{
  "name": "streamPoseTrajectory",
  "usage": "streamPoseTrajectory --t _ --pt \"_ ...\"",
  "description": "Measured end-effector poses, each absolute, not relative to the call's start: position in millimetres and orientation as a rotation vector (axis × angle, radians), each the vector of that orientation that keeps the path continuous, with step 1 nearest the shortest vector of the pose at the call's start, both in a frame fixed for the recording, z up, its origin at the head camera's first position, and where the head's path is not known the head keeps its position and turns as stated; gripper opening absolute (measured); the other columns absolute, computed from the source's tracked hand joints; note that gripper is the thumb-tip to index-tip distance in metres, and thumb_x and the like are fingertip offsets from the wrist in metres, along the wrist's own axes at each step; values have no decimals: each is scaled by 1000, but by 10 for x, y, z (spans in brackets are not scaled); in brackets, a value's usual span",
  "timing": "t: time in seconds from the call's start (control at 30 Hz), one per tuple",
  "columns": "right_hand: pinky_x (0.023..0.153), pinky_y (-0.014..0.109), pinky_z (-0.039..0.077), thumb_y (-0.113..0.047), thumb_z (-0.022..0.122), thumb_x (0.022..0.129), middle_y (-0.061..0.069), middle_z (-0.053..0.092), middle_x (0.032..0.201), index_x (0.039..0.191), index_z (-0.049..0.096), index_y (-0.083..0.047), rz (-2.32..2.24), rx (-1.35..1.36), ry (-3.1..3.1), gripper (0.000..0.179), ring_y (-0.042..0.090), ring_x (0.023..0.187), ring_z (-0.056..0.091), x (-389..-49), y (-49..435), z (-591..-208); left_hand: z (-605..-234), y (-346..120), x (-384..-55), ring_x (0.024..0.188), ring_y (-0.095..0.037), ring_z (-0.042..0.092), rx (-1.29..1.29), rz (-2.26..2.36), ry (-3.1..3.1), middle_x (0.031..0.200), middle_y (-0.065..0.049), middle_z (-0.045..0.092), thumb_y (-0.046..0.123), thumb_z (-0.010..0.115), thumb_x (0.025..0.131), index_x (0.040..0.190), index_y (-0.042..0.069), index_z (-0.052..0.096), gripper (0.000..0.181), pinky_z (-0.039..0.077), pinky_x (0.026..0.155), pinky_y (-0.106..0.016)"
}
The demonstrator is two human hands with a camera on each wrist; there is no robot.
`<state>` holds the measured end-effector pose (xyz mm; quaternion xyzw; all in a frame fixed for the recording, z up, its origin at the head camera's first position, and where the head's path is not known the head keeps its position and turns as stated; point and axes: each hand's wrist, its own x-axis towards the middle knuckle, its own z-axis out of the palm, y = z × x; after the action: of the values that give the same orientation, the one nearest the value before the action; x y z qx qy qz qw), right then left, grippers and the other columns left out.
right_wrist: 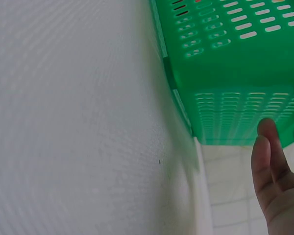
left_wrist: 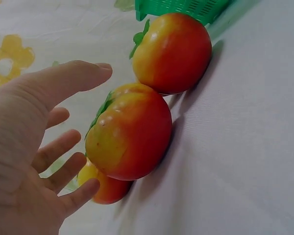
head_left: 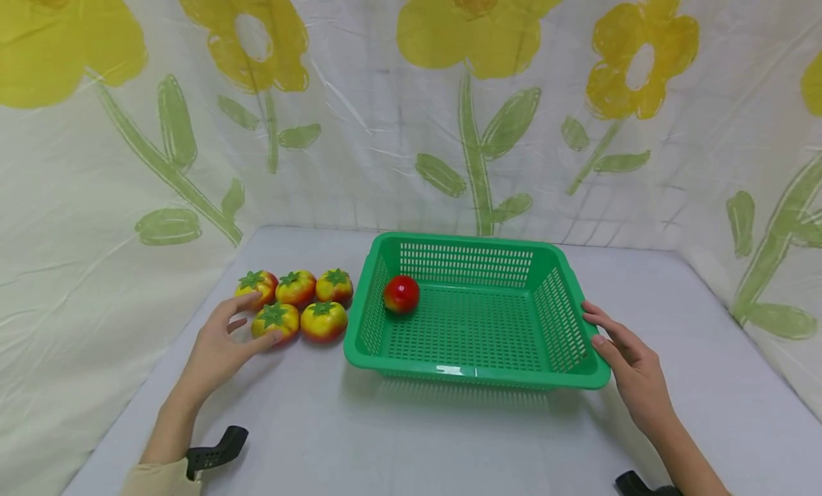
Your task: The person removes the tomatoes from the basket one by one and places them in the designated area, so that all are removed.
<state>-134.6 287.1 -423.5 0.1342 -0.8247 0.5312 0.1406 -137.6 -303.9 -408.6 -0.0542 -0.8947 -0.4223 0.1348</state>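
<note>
My left hand [head_left: 221, 342] is spread around a yellow-and-red tomato [head_left: 275, 320] with a green leafy top. In the left wrist view, a gap shows between that hand's thumb and the nearest tomato [left_wrist: 130, 134]. Several similar tomatoes [head_left: 324, 321] sit close together in two rows, left of a green plastic basket [head_left: 475, 379]. One red tomato [head_left: 402, 295] lies inside the basket at its left. At the basket's right side, my right hand [head_left: 636, 378] holds the rim, thumb on top. The right wrist view shows fingers [right_wrist: 264, 161] beside the outer wall, under the rim.
A pale cloth covers the table [head_left: 289, 432]. Behind and beside it hangs a white curtain [head_left: 359, 160] with yellow flowers. The basket's left rim stands close to the tomatoes. Each wrist wears a black device [head_left: 215, 453].
</note>
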Motion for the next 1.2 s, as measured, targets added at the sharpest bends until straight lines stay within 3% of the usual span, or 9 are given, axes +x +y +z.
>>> streamPoseTrajectory --t 0.23,0.43,0.67,0.93,1.2 --pt "98 12 35 -11 48 105 3 42 151 141 51 -5 1556 404 -2378 37 13 141 31 -1368 2856 -4232 -4039 -2873 -1361 120 -30 47 -143 -1210 -2513 134 -10 50 29 75 89 135 6 53 56 39 100 -58" --pt "99 12 35 -10 48 105 4 43 151 141 51 -5 1538 408 -2374 37 13 141 31 -1362 2872 -4237 -3874 -2513 -1416 124 -32 46 -336 -1089 -2392 132 -9 54 18 75 89 131 8 59 46 37 101 -59" --pt "98 11 34 -11 48 105 3 43 151 141 51 -6 1538 382 -2380 37 12 141 31 -1323 2903 -4252 -3632 -2047 -1466 126 -20 45 -609 -1046 -2370 133 0 53 17 77 87 129 12 60 46 40 102 -50" --pt "98 10 35 -11 49 105 3 43 151 141 51 -5 1537 373 -2381 37 11 140 32 -1318 2899 -4253 -3511 -1550 -1663 125 -17 45 -838 -1132 -2528 135 0 51 28 75 89 132 13 58 48 47 97 -45" --pt "98 11 35 -10 48 105 4 42 151 141 51 -4 1572 399 -2365 37 12 141 31 -1341 2862 -4235 -3480 -1317 -1881 119 -25 51 -954 -1251 -2546 134 1 52 27 76 88 131 15 58 48 51 91 -48"
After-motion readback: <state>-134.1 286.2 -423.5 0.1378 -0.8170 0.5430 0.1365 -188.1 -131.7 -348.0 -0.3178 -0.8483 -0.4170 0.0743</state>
